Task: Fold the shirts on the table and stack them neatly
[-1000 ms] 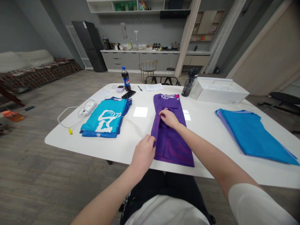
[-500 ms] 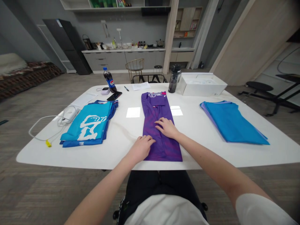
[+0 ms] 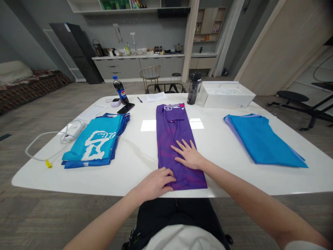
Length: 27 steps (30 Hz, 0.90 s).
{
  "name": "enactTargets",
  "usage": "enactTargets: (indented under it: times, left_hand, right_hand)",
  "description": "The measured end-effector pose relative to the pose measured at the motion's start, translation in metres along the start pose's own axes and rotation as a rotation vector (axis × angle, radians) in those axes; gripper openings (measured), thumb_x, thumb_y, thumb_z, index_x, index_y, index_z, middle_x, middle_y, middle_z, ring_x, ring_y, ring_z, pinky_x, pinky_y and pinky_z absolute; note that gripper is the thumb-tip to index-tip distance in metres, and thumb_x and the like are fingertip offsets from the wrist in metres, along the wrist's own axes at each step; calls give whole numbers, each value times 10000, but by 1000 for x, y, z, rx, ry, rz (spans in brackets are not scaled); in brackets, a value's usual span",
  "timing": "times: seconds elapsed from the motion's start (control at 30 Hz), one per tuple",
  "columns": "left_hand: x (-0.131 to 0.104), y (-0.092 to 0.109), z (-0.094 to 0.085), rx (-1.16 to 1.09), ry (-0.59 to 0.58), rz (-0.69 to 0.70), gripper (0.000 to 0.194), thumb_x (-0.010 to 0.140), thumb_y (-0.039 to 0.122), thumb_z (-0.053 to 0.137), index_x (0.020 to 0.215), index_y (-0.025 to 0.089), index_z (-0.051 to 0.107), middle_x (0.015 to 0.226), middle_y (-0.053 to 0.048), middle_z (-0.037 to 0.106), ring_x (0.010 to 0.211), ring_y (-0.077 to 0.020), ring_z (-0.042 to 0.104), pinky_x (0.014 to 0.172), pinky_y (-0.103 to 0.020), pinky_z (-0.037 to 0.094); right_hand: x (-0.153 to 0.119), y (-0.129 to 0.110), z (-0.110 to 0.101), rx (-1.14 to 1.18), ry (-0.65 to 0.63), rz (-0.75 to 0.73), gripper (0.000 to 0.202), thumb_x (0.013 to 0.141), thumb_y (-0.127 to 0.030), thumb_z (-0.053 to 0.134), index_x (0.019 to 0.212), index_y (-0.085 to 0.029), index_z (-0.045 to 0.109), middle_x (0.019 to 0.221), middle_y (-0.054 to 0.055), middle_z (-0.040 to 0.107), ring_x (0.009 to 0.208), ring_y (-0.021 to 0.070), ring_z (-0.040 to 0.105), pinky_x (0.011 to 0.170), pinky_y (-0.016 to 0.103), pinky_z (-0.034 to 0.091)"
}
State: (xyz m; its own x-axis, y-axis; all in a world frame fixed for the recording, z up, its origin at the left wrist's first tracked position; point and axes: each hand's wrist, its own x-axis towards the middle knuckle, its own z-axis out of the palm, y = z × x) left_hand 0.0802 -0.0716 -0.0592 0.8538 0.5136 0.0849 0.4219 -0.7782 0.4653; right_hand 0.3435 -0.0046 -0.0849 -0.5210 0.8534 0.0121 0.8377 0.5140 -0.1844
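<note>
A purple shirt (image 3: 169, 146), folded into a long narrow strip, lies flat on the white table in front of me, its collar end with white and pink print pointing away. My right hand (image 3: 191, 156) rests on its lower middle with the fingers spread flat. At the near left corner of the strip is my left hand (image 3: 158, 182), fingers slightly bent over the cloth and thumb apart by the hem. That corner is hidden under the hand. To the left sits a stack of folded blue shirts (image 3: 101, 142), the top one with white print.
Folded blue and lilac cloth (image 3: 262, 139) lies on the right. A white box (image 3: 226, 95), a dark bottle (image 3: 193, 90), a cola bottle (image 3: 120, 91), a phone (image 3: 126, 108) and papers (image 3: 156, 97) stand or lie farther back. A white cable (image 3: 43, 132) hangs past the table's left edge.
Both hands have moved toward me along the purple shirt. The right hand's fingers have spread, and the left hand has reached the near hem. The view has shifted slightly.
</note>
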Motion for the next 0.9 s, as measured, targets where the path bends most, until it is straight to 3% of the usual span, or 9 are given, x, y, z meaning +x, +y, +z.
enactTargets:
  times: [0.1, 0.2, 0.37, 0.57, 0.9]
  left_hand:
    - [10, -11, -8, -25, 44, -6, 275, 1024, 322, 524, 1228, 235, 687, 1160, -55, 679, 1033, -178, 660, 935, -309, 549]
    - [27, -36, -18, 41, 142, -14, 339, 1054, 251, 407, 1261, 215, 674, 1259, -83, 671, 1178, -195, 629, 1029, -338, 524]
    - [54, -69, -8, 204, 167, -91, 552, 1042, 435, 440, 1532, 180, 431, 1599, -161, 410, 1500, -286, 358, 1203, -498, 363]
    - [57, -61, 11, 337, 62, -189, 693, 1035, 587, 340, 1604, 192, 308, 1666, -142, 278, 1559, -296, 211, 1259, -542, 203]
    - [54, -47, 14, 331, 78, -226, 756, 990, 658, 395, 1609, 235, 304, 1672, -118, 272, 1560, -324, 196, 1252, -583, 179]
  right_hand:
    - [-1, 1, -3, 16, 3, 1, 701, 1015, -679, 291, 1636, -368, 198, 1684, 77, 243, 1545, 394, 176, 1184, 717, 152]
    - [0, 4, -5, 28, 15, 1, 645, 1038, -637, 268, 1627, -379, 226, 1684, 51, 243, 1550, 366, 176, 1185, 721, 147]
    - [0, 10, 0, 30, 25, -5, 652, 1044, -617, 278, 1631, -336, 233, 1675, 51, 267, 1548, 332, 206, 1209, 698, 116]
    - [-6, 12, 4, 15, 23, 5, 714, 1029, -648, 285, 1637, -278, 231, 1675, 62, 258, 1552, 337, 186, 1225, 663, 145]
    - [-12, 9, 3, -11, 31, 14, 669, 1015, -648, 352, 1611, -347, 305, 1678, 55, 262, 1545, 368, 196, 1205, 687, 149]
